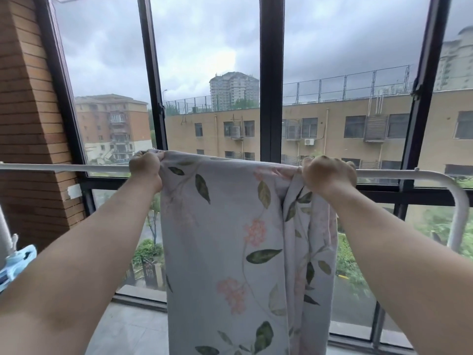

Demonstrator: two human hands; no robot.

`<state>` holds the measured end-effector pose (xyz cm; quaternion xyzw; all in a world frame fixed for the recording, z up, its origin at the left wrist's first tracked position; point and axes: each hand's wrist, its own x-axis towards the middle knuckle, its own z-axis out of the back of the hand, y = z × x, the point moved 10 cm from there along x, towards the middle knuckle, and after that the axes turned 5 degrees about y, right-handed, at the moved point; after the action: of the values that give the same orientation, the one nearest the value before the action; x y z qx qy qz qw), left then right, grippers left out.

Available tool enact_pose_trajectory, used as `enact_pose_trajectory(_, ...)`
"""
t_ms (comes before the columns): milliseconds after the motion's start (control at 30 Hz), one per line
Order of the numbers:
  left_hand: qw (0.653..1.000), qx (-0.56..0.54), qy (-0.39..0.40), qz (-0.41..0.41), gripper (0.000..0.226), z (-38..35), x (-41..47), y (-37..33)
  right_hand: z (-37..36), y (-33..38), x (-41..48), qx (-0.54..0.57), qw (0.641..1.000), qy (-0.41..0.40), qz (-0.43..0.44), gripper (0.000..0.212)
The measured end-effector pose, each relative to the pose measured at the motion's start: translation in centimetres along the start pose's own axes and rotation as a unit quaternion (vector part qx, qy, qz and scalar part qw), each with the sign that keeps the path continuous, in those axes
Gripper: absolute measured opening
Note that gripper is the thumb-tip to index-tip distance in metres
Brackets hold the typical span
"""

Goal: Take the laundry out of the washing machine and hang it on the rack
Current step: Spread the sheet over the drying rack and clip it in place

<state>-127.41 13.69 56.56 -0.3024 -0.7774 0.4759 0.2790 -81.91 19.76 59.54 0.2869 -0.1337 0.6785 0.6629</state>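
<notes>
Floral sheet (230, 239) draped over the rack bar (64, 167), left hand (146, 167) and right hand (329, 175) clutching its top edge; its bottom runs out of view.

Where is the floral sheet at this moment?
Head view, centre: the floral sheet hangs down at the white rack rail before the window, its top edge gripped by the left hand and right hand.
</notes>
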Motion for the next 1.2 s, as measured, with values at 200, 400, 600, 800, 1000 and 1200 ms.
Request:
enact_pose_trajectory(200,0.990,0.030,-0.140,0.012,0.014,6.7,1.3,0.7,0.2,-0.9,-0.3,-0.032,0.999,-0.008,-0.006,0.046)
enact_pose_trajectory(400,0.896,0.390,-0.208,-0.039,0.057,5.9,-0.6,-1.9,-0.8,2.1,-0.8,-0.037,0.998,0.007,0.043,0.056)
enact_pose_trajectory(600,0.725,0.500,0.009,-0.474,0.012,-9.7,-12.6,-2.9,-2.8,2.0,0.8,0.084,0.974,0.208,0.005,0.059)
enact_pose_trajectory(800,0.614,0.539,0.218,-0.534,0.036,-19.8,-20.6,2.6,-2.3,4.9,0.6,0.161,0.942,0.293,0.033,0.046)
enact_pose_trajectory(1000,0.690,0.523,0.238,-0.441,0.026,-20.4,-19.2,4.1,-3.0,3.7,1.0,0.159,0.953,0.256,0.001,0.037)
enact_pose_trajectory(1200,0.854,0.374,0.268,-0.243,0.029,-18.8,-15.1,3.7,-3.2,3.5,2.2,0.222,0.943,0.247,-0.023,0.024)
